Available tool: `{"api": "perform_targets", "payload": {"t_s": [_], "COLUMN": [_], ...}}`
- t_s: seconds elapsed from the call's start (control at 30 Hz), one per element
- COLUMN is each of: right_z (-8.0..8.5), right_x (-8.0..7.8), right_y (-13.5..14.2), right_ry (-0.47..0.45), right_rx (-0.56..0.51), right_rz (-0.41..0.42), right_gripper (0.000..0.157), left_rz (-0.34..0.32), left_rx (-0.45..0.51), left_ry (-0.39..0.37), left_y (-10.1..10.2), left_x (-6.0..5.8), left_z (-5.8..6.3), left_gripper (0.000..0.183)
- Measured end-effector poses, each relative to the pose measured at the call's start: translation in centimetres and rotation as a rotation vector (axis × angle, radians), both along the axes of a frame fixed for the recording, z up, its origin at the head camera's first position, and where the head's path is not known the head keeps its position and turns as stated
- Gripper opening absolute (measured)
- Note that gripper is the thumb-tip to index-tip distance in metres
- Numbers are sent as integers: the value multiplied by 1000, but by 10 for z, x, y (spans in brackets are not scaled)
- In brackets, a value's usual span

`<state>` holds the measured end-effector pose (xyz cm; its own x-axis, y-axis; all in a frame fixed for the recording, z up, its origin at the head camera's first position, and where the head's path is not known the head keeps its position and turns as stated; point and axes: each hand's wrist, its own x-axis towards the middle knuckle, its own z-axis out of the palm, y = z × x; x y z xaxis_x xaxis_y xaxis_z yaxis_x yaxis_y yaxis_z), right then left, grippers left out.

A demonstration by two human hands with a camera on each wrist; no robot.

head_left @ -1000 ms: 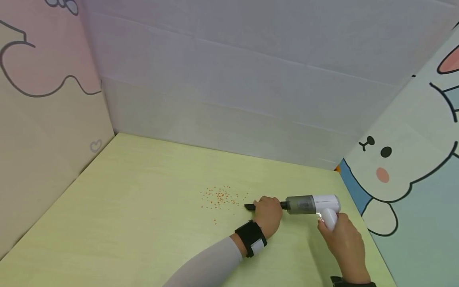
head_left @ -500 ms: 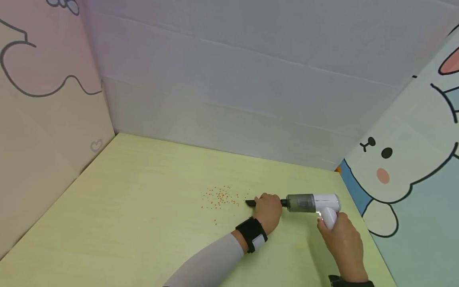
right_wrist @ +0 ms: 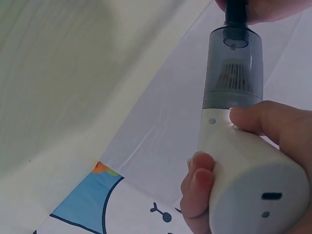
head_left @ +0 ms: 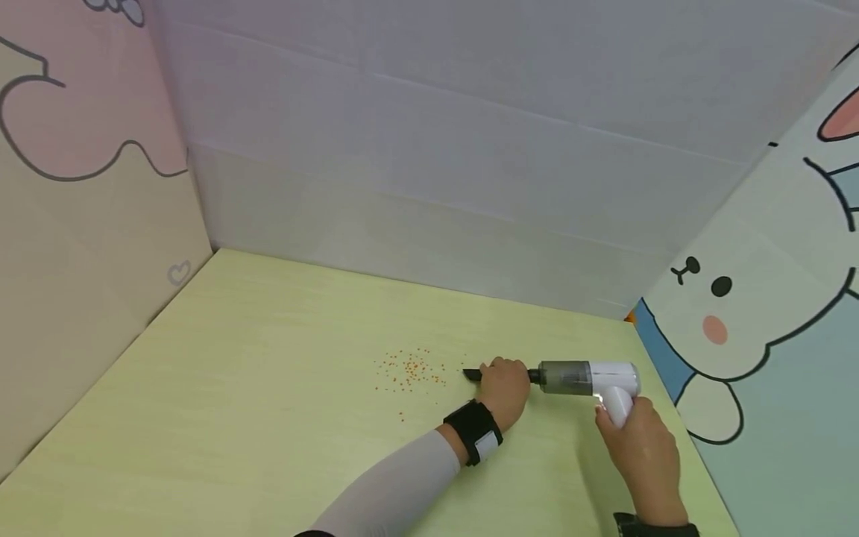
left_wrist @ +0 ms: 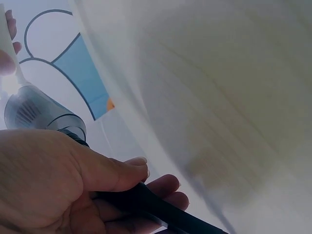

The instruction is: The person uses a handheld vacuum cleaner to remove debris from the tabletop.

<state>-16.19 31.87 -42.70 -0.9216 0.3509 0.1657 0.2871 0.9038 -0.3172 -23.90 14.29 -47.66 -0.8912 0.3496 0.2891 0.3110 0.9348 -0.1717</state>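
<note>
A white handheld vacuum cleaner (head_left: 614, 379) with a see-through grey dust cup (head_left: 566, 377) is held level over the table's right half. My right hand (head_left: 644, 451) grips its handle, the thumb up by a small light just behind the cup in the right wrist view. Around the black nozzle (left_wrist: 141, 201) at the front, my left hand (head_left: 505, 389) curls its fingers, with the thumb on top. The nozzle's tip (head_left: 471, 374) sticks out past that hand and points left. Small orange crumbs (head_left: 412, 367) lie scattered just left of the tip.
The pale yellow table (head_left: 235, 388) meets a plain whitish wall (head_left: 416, 164) at the back. A pink and beige panel (head_left: 94, 246) borders it on the left, a panel with a cartoon rabbit (head_left: 758, 321) on the right, close to my right hand.
Both hands have shifted the vacuum cleaner slightly toward the back wall and a touch to the right. The orange crumbs look the same.
</note>
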Motion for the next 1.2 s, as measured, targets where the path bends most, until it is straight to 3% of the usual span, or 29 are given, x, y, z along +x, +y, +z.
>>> {"api": "perform_targets", "payload": {"t_s": [0.4, 0.73, 0.97, 1.2], "right_z": [2, 7, 7, 6], "right_x": [-5, -5, -6, -7], "right_y": [-2, 1, 0, -3], "right_ry": [-13, 23, 52, 44], "right_rx": [-13, -11, 1, -3], "right_rz": [1, 0, 4, -5], "right_gripper": [59, 57, 55, 54], "left_rz": [-2, -53, -65, -82], "left_rx": [5, 37, 20, 17], "left_ry": [44, -46, 16, 24], "left_y": [-6, -6, -5, -6], "left_x": [-2, -8, -13, -19], "left_z": [8, 17, 14, 10], "left_gripper": [17, 15, 15, 16]}}
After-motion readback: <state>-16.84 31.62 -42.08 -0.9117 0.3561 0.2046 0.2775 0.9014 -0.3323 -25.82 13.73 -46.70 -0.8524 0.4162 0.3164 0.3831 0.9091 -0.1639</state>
